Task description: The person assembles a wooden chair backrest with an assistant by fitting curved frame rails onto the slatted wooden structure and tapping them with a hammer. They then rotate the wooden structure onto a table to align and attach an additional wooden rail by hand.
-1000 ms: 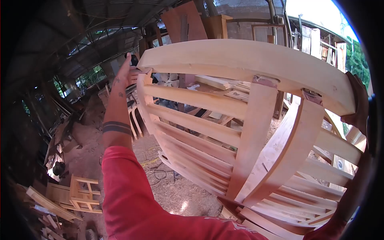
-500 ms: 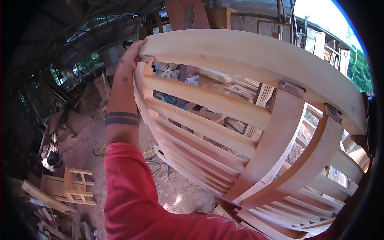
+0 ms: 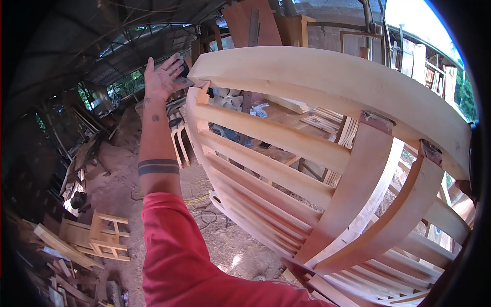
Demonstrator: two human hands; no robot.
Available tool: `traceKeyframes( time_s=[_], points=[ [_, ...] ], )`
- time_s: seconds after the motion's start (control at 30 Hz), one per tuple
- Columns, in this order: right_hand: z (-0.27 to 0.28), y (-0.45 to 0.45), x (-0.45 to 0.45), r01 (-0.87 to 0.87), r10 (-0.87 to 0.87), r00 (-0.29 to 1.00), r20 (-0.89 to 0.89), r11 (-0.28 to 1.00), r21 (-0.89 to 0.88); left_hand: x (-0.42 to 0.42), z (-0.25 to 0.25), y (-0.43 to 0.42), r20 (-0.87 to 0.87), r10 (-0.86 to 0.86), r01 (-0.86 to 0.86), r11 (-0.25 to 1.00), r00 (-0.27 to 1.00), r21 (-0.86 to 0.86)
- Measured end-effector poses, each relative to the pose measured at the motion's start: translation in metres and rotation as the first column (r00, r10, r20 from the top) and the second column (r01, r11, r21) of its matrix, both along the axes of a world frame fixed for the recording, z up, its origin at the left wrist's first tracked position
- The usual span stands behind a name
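A long, pale wooden top rail (image 3: 307, 69) arches across the view. Below it stands a frame of curved upright boards (image 3: 353, 179) and slats (image 3: 276, 128). My left hand (image 3: 164, 77) is raised just beyond the rail's left end, palm showing and fingers spread, with nothing in it. At the rail's far right end, my right hand (image 3: 463, 187) is mostly lost in dark shadow at the image edge. It appears wrapped around that end. Sockets with rough edges show where two wide uprights meet the rail's underside.
A small wooden stool-like frame (image 3: 108, 236) lies on the dirt floor at lower left, near scrap boards (image 3: 64, 245). Cables (image 3: 204, 217) run along the ground. Behind the frame are a fan (image 3: 227, 99), stacked wood strips (image 3: 325, 120) and a leaning brown panel (image 3: 253, 28).
My left hand has let go of the rail's left end and moved off to the left, fingers opening. The rail and frame sit slightly lower and further right in view.
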State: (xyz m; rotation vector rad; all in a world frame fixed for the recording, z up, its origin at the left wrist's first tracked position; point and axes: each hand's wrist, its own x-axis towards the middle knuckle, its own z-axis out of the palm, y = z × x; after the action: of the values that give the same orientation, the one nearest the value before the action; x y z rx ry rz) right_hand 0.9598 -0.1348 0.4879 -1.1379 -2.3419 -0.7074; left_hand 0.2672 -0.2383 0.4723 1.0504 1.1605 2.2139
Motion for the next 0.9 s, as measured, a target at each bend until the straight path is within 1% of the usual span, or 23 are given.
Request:
traceKeyframes(
  time_s=[0.07,0.13,0.17,0.2,0.23,0.27,0.3,0.33,0.37,0.4,0.43,0.53,0.57,0.63,0.67,0.7,0.83,0.87,0.9],
  points=[
    [0.002,-0.003,-0.003,0.021,-0.021,1.000,-0.009,1.000,-0.016,0.004,0.005,0.000,-0.019,-0.012,0.012,1.000,1.000,0.008],
    [0.003,-0.008,-0.010,0.059,-0.060,0.998,-0.008,0.997,-0.043,0.007,0.009,0.000,-0.086,-0.011,0.011,1.000,0.996,-0.008],
    [0.002,-0.005,-0.008,0.028,-0.028,1.000,-0.008,0.999,-0.027,0.008,0.011,0.001,-0.119,-0.011,0.009,1.000,0.993,-0.017],
    [0.001,0.000,-0.003,-0.003,0.003,1.000,-0.007,1.000,-0.011,0.014,0.012,0.003,-0.329,0.113,-0.131,0.991,0.938,-0.031],
    [0.000,0.003,0.000,-0.031,0.031,1.000,-0.005,1.000,0.004,0.027,0.014,0.007,-0.523,0.218,-0.264,0.964,0.824,-0.014],
    [0.001,0.002,0.000,-0.017,0.017,1.000,-0.011,0.999,-0.027,0.041,0.015,0.012,-0.689,0.300,-0.386,0.922,0.660,0.032],
    [0.003,-0.001,-0.004,-0.005,0.004,1.000,-0.016,0.998,-0.058,0.070,0.018,0.013,-0.771,0.248,-0.266,0.958,0.586,0.106],
    [0.004,-0.002,-0.006,0.004,-0.006,1.000,-0.020,0.996,-0.089,0.100,0.017,0.011,-0.878,0.219,-0.263,0.958,0.425,0.111],
    [0.004,0.001,-0.004,-0.007,0.006,1.000,-0.017,0.998,-0.063,0.130,0.014,0.014,-0.951,0.180,-0.263,0.958,0.251,0.112],
    [0.005,0.006,-0.002,-0.013,0.012,1.000,-0.026,0.999,-0.047,0.140,0.011,0.028,-0.978,0.202,-0.269,0.946,0.051,0.182],
    [0.004,0.008,-0.001,-0.008,0.008,1.000,-0.020,0.999,-0.039,0.147,0.007,0.042,-0.965,0.214,-0.260,0.933,-0.151,0.248],
    [0.002,0.009,-0.003,0.015,-0.015,1.000,-0.010,1.000,-0.027,0.153,-0.006,0.069,-0.920,0.245,-0.236,0.917,-0.306,0.322],
    [0.002,0.013,-0.002,0.017,-0.017,1.000,-0.012,1.000,-0.019,0.154,-0.010,0.071,-0.938,0.242,-0.288,0.906,-0.247,0.310],
    [0.000,0.011,0.000,0.036,-0.036,0.999,-0.007,0.999,-0.006,0.156,-0.016,0.071,-0.926,0.282,-0.287,0.892,-0.251,0.350],
    [-0.001,0.011,0.001,0.046,-0.046,0.999,-0.006,0.999,0.000,0.158,-0.016,0.069,-0.915,0.312,-0.285,0.880,-0.256,0.380],
    [-0.003,0.010,0.002,0.052,-0.052,0.999,-0.001,0.999,0.014,0.163,-0.014,0.065,-0.921,0.281,-0.277,0.894,-0.269,0.353],
    [-0.005,0.005,0.003,0.108,-0.110,0.994,0.019,0.992,0.072,0.160,-0.021,0.070,-0.874,0.336,-0.319,0.835,-0.352,0.449],
    [-0.005,0.003,0.000,0.136,-0.136,0.991,0.012,0.989,0.053,0.159,-0.022,0.071,-0.870,0.344,-0.308,0.835,-0.354,0.455],
    [-0.004,0.004,0.000,0.089,-0.089,0.996,0.006,0.996,0.028,0.158,-0.021,0.071,-0.867,0.349,-0.298,0.837,-0.355,0.459]
  ],
)
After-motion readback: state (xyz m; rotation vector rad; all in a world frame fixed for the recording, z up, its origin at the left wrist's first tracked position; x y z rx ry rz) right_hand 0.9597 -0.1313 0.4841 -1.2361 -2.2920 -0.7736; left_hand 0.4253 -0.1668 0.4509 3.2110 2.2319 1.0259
